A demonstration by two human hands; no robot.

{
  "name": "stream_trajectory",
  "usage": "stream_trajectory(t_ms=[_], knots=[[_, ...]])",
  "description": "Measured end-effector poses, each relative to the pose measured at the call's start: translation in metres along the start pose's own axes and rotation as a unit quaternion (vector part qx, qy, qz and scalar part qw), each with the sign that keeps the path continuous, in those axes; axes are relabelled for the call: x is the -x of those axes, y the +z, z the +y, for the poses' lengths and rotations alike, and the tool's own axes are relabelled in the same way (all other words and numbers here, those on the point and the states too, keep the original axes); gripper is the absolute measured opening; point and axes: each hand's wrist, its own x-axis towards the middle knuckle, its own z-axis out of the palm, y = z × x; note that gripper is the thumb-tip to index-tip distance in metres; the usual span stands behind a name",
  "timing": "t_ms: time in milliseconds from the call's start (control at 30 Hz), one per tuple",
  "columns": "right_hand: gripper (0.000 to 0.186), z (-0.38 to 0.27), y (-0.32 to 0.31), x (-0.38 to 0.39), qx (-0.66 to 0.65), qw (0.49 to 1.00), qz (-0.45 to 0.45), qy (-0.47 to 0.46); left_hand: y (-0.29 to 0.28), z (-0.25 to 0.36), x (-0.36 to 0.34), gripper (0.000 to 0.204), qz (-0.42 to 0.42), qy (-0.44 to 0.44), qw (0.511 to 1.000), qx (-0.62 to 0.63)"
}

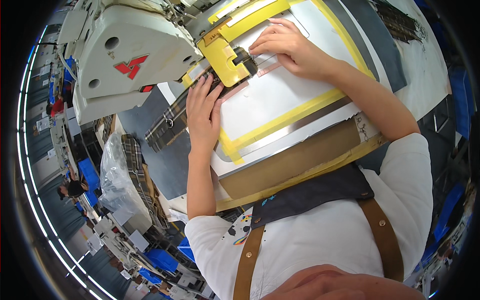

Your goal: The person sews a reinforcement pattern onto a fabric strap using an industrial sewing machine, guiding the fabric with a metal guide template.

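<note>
A dark plaid fabric strip point(168, 123) runs slantwise across the white work plate point(280, 95) and passes under a yellow plate point(223, 61) of the sewing machine. My left hand point(202, 117) lies with fingers stretched over the strip, just left of the yellow plate. At the strip's other end, my right hand point(292, 50) rests on the white surface. Its fingers are loosely bent and spread, their tips beside a dark plaid end point(245, 61) that shows through a notch in the yellow plate. Neither hand visibly grasps anything.
The large white sewing machine head point(132, 57) stands close on my left. Yellow tape point(290, 114) borders the work plate. More plaid pieces point(132, 155) lie by a clear plastic bag point(116, 170) at left. Dark plaid pieces point(397, 22) lie at the far right.
</note>
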Motion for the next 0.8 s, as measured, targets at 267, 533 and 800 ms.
stream_trajectory(t_ms=[267,533,800], knots=[[0.031,-0.0023,0.0054,0.0001,0.033,0.999,0.026,-0.020,0.0008,0.0009,-0.0016,0.032,0.003,0.003,1.000,0.001],[0.038,-0.0045,0.0027,0.0005,0.026,0.999,-0.012,-0.019,0.0002,0.0009,-0.0016,0.031,0.000,0.003,1.000,-0.002],[0.024,-0.0038,0.0089,0.0006,0.075,0.996,-0.008,-0.051,-0.0006,0.0016,-0.0016,0.031,-0.004,0.006,1.000,-0.009]])
